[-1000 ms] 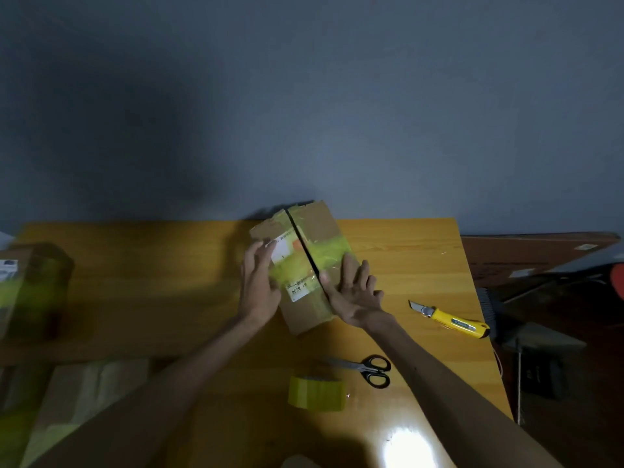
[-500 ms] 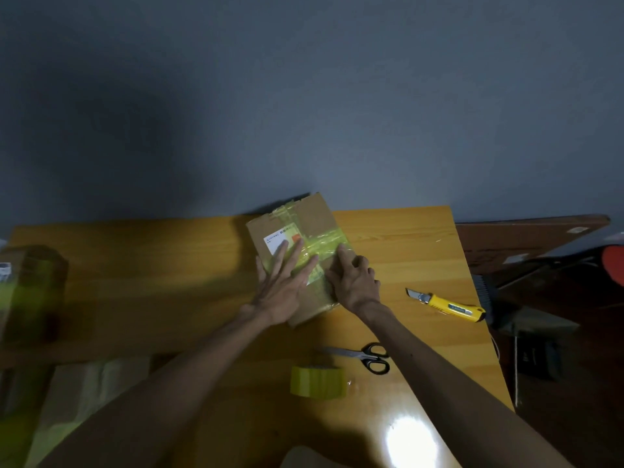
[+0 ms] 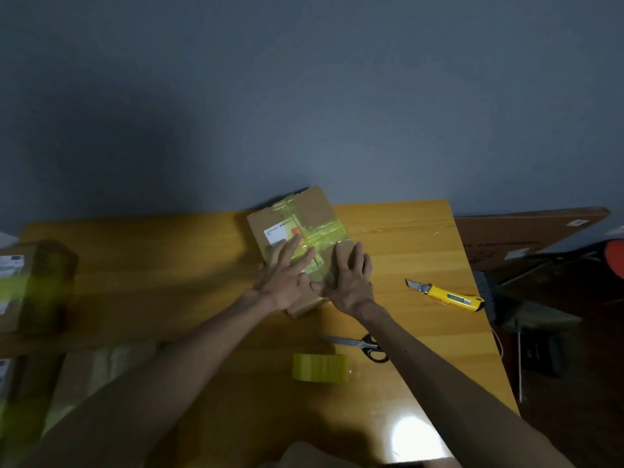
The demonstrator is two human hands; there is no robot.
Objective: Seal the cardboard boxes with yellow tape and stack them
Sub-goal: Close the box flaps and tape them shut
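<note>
The room is dim, and much is hard to read. The near end of the cardboard box (image 3: 315, 207) is covered by both hands, so the seam there is hidden. The print on its white label (image 3: 276, 234) is too small to make out. At the far left a second box (image 3: 30, 285) is blurred and cut by the edge of the view, with a greenish-yellow smear across it. More pale cardboard shapes lie below it, too soft to tell apart. A red object (image 3: 616, 261) at the right edge is cut off. The right forearm hides part of the handles of the scissors (image 3: 358, 344).

The box lies flat on the yellow wooden table (image 3: 169, 265), near its far edge and turned at a slant. Strips of yellow tape (image 3: 324, 236) cross its top. The left hand (image 3: 283, 282) lies palm down on the top with its fingers straight and spread, the tips on the tape beside the label. The right hand (image 3: 351, 282) lies flat just beside it, fingers together and pointing away, thumb stretched towards the left hand. Neither hand has hold of anything; both press flat on the top.

Nearer the person, a roll of tape (image 3: 320, 367) stands on edge just in front of the scissors. A yellow knife (image 3: 449, 295) lies to the right, well apart from the box.
</note>
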